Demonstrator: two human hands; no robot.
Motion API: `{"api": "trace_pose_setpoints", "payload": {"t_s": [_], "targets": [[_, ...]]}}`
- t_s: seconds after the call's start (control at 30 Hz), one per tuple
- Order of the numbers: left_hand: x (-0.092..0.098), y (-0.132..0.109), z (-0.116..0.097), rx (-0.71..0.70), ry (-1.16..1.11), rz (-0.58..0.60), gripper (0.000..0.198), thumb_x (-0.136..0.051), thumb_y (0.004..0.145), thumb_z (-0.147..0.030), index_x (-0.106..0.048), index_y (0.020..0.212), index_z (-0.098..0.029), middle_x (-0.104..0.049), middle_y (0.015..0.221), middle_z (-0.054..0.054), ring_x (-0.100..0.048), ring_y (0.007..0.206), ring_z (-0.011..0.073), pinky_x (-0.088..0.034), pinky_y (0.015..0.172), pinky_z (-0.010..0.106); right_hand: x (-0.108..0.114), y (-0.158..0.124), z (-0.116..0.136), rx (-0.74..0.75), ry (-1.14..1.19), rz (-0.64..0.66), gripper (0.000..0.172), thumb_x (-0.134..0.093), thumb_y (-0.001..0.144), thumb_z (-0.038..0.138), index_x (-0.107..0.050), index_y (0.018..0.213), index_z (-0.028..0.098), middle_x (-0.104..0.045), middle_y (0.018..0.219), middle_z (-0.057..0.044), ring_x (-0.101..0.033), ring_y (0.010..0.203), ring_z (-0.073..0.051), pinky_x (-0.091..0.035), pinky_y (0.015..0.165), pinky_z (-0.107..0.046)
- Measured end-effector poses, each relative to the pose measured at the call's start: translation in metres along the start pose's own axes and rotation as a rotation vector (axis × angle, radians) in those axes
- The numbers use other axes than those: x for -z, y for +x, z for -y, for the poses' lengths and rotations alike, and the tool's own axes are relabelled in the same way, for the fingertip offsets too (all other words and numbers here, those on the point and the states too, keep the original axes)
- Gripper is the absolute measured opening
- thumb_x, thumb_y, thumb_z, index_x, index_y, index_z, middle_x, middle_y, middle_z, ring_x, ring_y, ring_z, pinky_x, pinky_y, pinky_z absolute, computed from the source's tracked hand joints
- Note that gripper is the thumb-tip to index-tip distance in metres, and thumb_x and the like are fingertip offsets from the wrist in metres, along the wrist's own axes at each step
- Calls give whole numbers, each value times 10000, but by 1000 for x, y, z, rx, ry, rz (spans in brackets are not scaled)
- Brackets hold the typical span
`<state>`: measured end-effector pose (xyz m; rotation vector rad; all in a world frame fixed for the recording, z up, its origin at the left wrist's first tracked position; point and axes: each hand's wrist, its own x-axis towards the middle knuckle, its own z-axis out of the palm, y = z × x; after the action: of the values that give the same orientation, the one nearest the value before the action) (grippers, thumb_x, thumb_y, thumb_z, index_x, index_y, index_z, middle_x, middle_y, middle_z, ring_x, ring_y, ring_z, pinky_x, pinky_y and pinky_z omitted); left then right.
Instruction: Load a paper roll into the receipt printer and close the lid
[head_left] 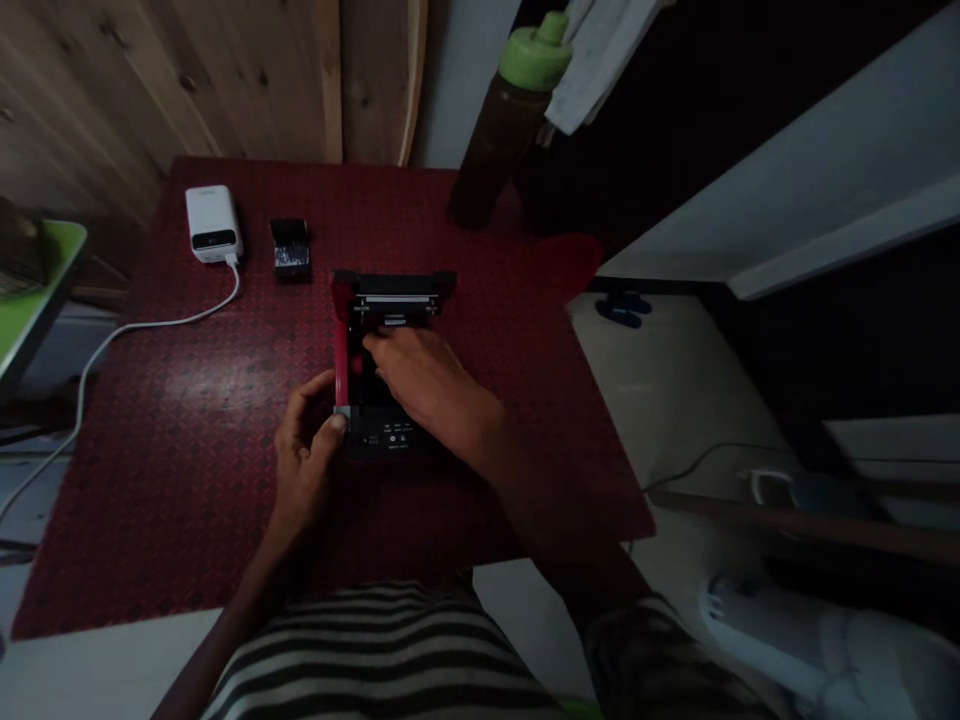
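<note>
Centre of frame: left hand [304, 445] grasps corner of machine [394, 437]; right hand [420, 370] inside, grip hidden. Brace firmly, probe gently.

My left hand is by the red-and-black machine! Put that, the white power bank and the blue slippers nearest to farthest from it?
From the left hand:
1. Red-and-black machine: touching the hand, just to its right.
2. White power bank: far left part of the table.
3. Blue slippers: right, on the floor.
</note>
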<state>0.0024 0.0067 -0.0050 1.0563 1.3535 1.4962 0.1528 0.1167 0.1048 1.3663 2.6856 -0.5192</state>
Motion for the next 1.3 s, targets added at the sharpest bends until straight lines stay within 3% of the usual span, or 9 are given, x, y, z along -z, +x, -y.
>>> {"api": "trace_pose_setpoints", "payload": {"t_s": [0.2, 0.37, 0.47, 0.57, 0.73, 0.9, 1.07, 1.17, 1.3], "targets": [[1, 0, 1, 5, 6, 13, 525, -774, 1020, -544, -750, 1452, -246, -807, 1421, 116, -772, 1306, 329, -608, 1106, 480, -3, 5, 10, -53, -128, 10, 638, -388, 1081, -66, -573, 1672, 89, -750, 1517, -262, -808, 1287, -340, -662, 1002, -429], [1, 0, 2, 15, -17, 9, 516, -795, 1006, -527, -757, 1444, -257, -800, 1434, 109, -758, 1334, 333, -593, 1139, 489, -2, 5, 8, -78, -108, 47, 445, -474, 1102, 3, -749, 1441, 93, -772, 1473, -266, -818, 1263, -354, -653, 1029, -448], [2, 0, 2, 28, -12, 8, 528, -803, 996, -535, -759, 1445, -261, -797, 1429, 104, -752, 1326, 327, -585, 1132, 477, 1, 7, 7, -88, -109, 44, 413, -533, 1099, 35, -750, 1439, 122, -822, 1384, -227, -836, 1209, -347, -652, 978, -432], [2, 0, 0, 47, 5, 15, 542, -789, 1001, -543, -748, 1460, -258, -790, 1429, 109, -753, 1298, 323, -588, 1099, 464, 3, 5, 9, -91, -112, -11, 415, -630, 1066, 50, -746, 1453, 147, -867, 1243, -195, -848, 1137, -343, -642, 955, -434], [2, -1, -4, 45, 12, 6, 547, -774, 995, -558, -744, 1445, -247, -778, 1456, 121, -728, 1372, 342, -562, 1172, 484, 7, -21, 9, -18, -50, -165, 278, -729, 1015, 72, -803, 1261, 176, -880, 1152, -144, -825, 1098, -321, -622, 972, -428], [2, 0, -5, 58, 9, 11, 520, -779, 1013, -556, -757, 1437, -255, -789, 1460, 110, -730, 1390, 329, -569, 1174, 459, 9, -61, -39, 31, 301, -594, 220, -808, 955, 145, -795, 1149, 249, -858, 1119, -40, -792, 1041, -251, -612, 960, -394], [0, 2, -6, 24, 7, -27, 475, -805, 993, -548, -796, 1383, -277, -824, 1355, 83, -777, 1257, 297, -622, 1034, 395, -27, -47, -115, -119, 793, -887, 273, -855, 903, 363, -773, 1136, 248, -842, 1099, -25, -769, 982, -233, -615, 898, -396], [2, 4, -4, 25, 19, -35, 501, -819, 964, -567, -804, 1372, -278, -830, 1331, 77, -777, 1225, 294, -621, 1001, 381, -61, -21, -137, -224, 900, -887, 307, -818, 890, 368, -740, 1148, 220, -839, 1168, -67, -770, 1066, -237, -607, 967, -408], [10, 7, 1, 46, 71, 1, 495, -774, 992, -586, -791, 1384, -285, -815, 1370, 79, -763, 1249, 308, -621, 1011, 398, -91, 0, -137, -235, 930, -784, 249, -820, 864, 308, -724, 1072, 211, -845, 1097, -64, -790, 1053, -237, -611, 969, -395]]}}
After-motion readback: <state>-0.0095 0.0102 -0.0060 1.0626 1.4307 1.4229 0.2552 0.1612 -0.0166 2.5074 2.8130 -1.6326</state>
